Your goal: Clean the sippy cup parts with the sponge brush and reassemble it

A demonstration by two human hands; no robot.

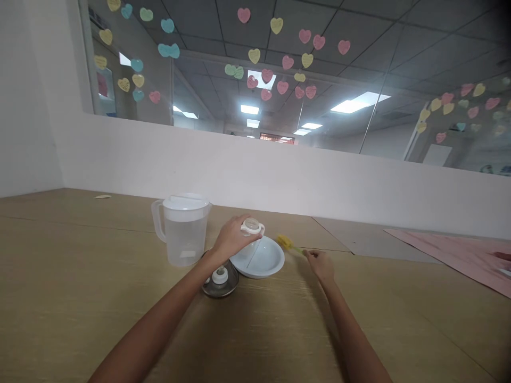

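My left hand (pixel 232 236) is closed around a small clear bottle (pixel 251 230) with a white collar, held just above the near-left rim of a white bowl (pixel 266 264). My right hand (pixel 320 263) pinches the thin handle of a yellow bottle brush (pixel 286 242), whose sponge head lies by the bowl's far right rim. A small glass dish (pixel 229 288) in front of the left wrist holds a white bottle nipple ring (pixel 220 275).
A clear plastic pitcher (pixel 184 230) with a white lid and some water stands left of the bowl. A pink mat (pixel 459 254) lies at the right on the wooden table (pixel 80 287). A white wall and a window with heart stickers rise behind.
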